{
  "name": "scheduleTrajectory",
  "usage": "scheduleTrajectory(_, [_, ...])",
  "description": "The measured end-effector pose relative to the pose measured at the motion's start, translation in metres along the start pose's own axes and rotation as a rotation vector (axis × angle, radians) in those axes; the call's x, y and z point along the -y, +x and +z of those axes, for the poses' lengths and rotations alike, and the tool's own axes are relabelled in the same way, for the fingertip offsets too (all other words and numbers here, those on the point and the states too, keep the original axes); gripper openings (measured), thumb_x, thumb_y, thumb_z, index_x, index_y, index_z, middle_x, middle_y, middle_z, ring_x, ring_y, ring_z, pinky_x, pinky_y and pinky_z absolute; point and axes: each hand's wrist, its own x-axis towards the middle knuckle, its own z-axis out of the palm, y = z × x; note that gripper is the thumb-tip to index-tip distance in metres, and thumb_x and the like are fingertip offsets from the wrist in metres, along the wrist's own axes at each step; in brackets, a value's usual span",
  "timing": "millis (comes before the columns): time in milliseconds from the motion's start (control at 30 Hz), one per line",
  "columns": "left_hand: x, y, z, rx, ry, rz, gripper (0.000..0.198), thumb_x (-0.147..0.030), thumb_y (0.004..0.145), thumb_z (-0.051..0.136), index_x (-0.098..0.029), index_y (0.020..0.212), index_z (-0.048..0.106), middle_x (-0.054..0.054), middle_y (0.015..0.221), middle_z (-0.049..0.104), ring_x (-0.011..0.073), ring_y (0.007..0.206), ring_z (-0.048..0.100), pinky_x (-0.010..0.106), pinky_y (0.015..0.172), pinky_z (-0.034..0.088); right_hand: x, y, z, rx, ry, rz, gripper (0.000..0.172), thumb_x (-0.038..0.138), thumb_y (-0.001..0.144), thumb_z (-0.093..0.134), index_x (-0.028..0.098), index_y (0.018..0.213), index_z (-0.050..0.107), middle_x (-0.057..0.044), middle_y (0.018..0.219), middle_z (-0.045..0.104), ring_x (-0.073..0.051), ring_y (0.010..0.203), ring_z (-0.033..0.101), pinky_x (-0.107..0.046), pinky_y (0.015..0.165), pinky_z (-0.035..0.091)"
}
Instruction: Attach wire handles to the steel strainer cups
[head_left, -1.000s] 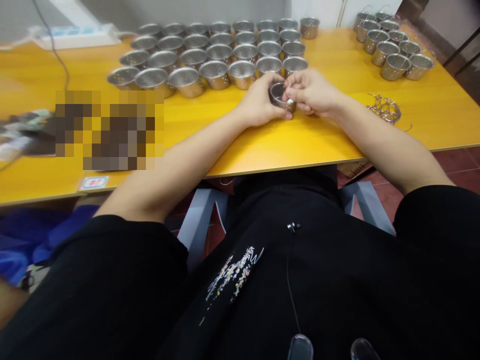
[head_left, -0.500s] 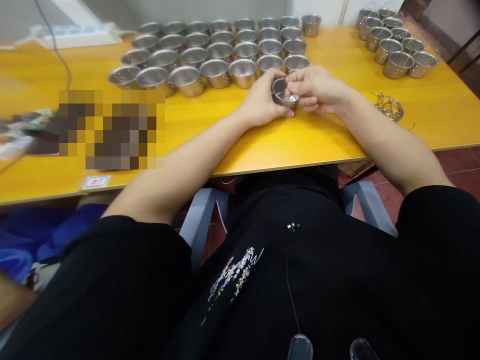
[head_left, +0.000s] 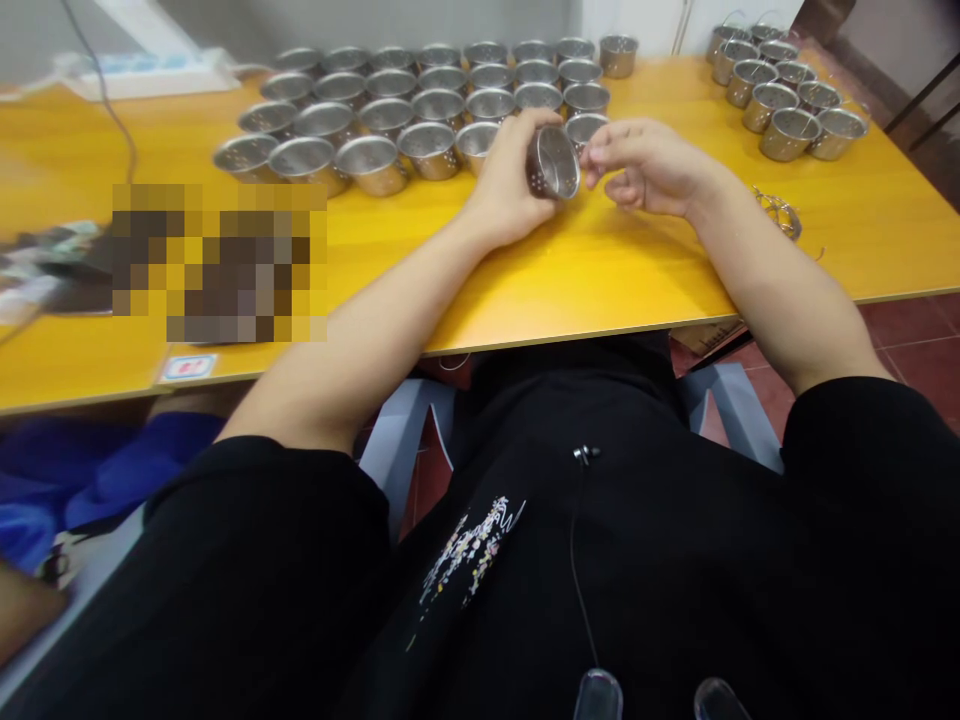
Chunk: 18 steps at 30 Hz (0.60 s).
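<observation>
Tilted with its mouth toward the right, a small perforated metal cup [head_left: 553, 165] is gripped by my left hand [head_left: 514, 175], whose fingers wrap round its outside. Close to the cup's rim is my right hand [head_left: 645, 168], its fingers curled and the fingertips pinched together; whatever may be between them is too small or hidden to make out. Rows of similar metal cups [head_left: 371, 165] stand just beyond my hands. To the right of my right forearm lies a loose pile of bent wire pieces [head_left: 780, 215], partly behind the arm.
Several more cups with wire handles [head_left: 791, 135] stand at the table's right end. A single cup [head_left: 619, 56] is near the wall. A white power strip [head_left: 161, 72] with a cable lies at the back left. The yellow table's [head_left: 525, 300] front edge runs before me.
My left hand has tipped the cup on its side, mouth now toward the right. My right hand has drawn back slightly to the right, out of the cup's mouth.
</observation>
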Motion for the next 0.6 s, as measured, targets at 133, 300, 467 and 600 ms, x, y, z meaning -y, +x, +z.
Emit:
scheduleTrajectory(133, [0.0,0.002,0.001,-0.001,-0.015,0.021,0.098,-0.051,0.085,0.081,-0.035,0.179,0.055,-0.002,0.166,0.075,0.0342,0.156,0.038,0.061,0.143,0.032,-0.004,0.005,-0.012,-0.055,0.044,-0.083,0.012,0.037,0.104,0.082,0.026,0.099,0.08,-0.002,0.09,0.085,-0.014,0.064,0.052,-0.039,0.071,0.032])
scheduleTrajectory(300, [-0.006,0.002,0.003,0.071,0.005,0.027,0.094,-0.064,0.083,0.076,-0.047,0.175,0.063,0.0,0.14,0.081,0.0399,0.161,0.032,0.074,0.141,0.025,-0.015,0.017,-0.018,-0.051,-0.005,-0.086,0.031,0.054,0.081,0.094,0.033,0.096,0.077,-0.004,0.079,0.079,-0.027,0.087,0.077,-0.045,0.082,0.051])
scheduleTrajectory(467, [-0.004,0.0,0.005,-0.006,-0.033,0.027,0.085,-0.061,0.072,0.084,-0.054,0.156,0.07,0.004,0.129,0.077,0.0454,0.156,0.037,0.079,0.133,0.034,-0.015,0.013,-0.007,-0.064,0.009,-0.073,0.042,0.066,0.098,0.091,0.031,0.092,0.07,-0.003,0.075,0.074,-0.026,0.098,0.082,-0.044,0.092,0.059])
scheduleTrajectory(600, [0.008,0.002,0.011,-0.026,-0.024,0.04,0.08,-0.066,0.081,0.082,-0.044,0.156,0.062,0.005,0.135,0.075,0.0414,0.145,0.041,0.079,0.131,0.036,-0.015,0.013,-0.003,-0.063,0.123,-0.035,0.062,0.077,0.125,0.081,0.029,0.09,0.063,0.001,0.076,0.064,-0.019,0.073,0.063,-0.032,0.071,0.058])
